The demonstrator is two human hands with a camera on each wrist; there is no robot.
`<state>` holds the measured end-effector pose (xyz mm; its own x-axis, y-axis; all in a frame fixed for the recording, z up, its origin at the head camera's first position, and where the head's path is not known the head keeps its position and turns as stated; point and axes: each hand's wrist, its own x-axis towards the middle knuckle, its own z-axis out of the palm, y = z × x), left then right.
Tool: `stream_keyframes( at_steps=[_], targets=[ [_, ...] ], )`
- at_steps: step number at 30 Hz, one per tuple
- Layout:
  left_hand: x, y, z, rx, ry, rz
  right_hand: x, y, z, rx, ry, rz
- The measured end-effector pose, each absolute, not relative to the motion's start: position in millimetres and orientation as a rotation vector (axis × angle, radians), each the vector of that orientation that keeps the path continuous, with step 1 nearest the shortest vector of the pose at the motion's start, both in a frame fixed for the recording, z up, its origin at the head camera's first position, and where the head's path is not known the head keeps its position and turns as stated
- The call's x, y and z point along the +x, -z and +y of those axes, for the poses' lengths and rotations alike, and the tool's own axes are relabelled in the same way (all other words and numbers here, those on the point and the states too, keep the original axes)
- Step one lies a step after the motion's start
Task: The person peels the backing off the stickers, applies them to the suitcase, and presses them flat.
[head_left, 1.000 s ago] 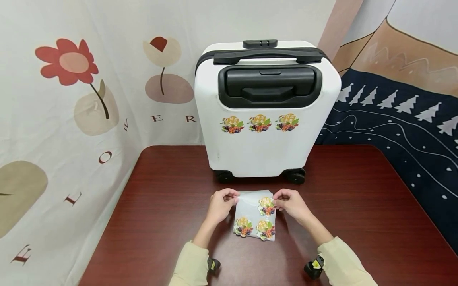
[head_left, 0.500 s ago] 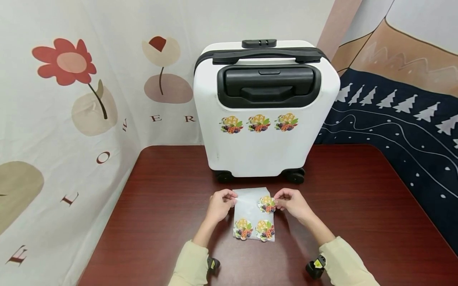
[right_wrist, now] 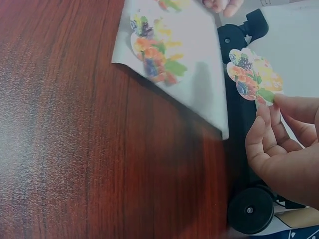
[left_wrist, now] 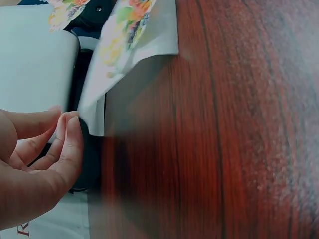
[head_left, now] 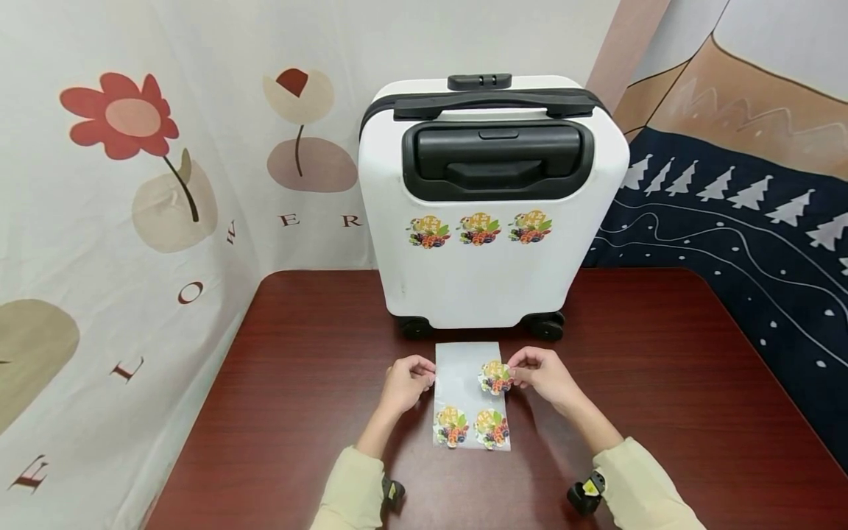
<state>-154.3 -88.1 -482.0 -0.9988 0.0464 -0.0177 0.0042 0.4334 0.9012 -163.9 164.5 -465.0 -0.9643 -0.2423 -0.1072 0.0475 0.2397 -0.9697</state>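
Note:
Between thumb and finger of my right hand (head_left: 539, 374) I pinch a round fruit sticker (right_wrist: 253, 77) by its edge. The right wrist view shows this sticker apart from the white backing sheet (head_left: 457, 372). My left hand (head_left: 405, 384) pinches that sheet at its left edge; the left wrist view shows the edge lifted and bent at the fingertips. Two more fruit stickers sit on its near end, a left sticker (head_left: 452, 427) and a right sticker (head_left: 491, 428). Behind both hands stands a white suitcase (head_left: 477, 272) bearing a row of three matching stickers (head_left: 480, 229).
The suitcase rests on black wheels (head_left: 545, 326) at the back of the dark red wooden table (head_left: 291, 397). A cloth with flower prints (head_left: 318, 44) hangs behind and at left. A dark patterned cloth (head_left: 742, 272) hangs at right.
The sheet has straightened and flattened, its far end shifting toward the suitcase. The sticker in my right hand has come away from it slightly up and right. Both hands have barely moved.

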Motion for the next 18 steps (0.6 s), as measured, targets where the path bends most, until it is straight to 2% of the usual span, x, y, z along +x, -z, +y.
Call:
stream_keyframes(
  at_steps=[9, 18],
  targets=[
    [-155.6, 474.7, -85.6, 0.091, -1.627, 2.621, -164.2, 456.9, 160.9, -0.208, 1.786, 2.273],
    [-154.8, 459.3, -74.0, 0.254, -1.637, 2.58, -170.2, 449.2, 151.3, -0.222, 1.764, 2.293]
  ],
)
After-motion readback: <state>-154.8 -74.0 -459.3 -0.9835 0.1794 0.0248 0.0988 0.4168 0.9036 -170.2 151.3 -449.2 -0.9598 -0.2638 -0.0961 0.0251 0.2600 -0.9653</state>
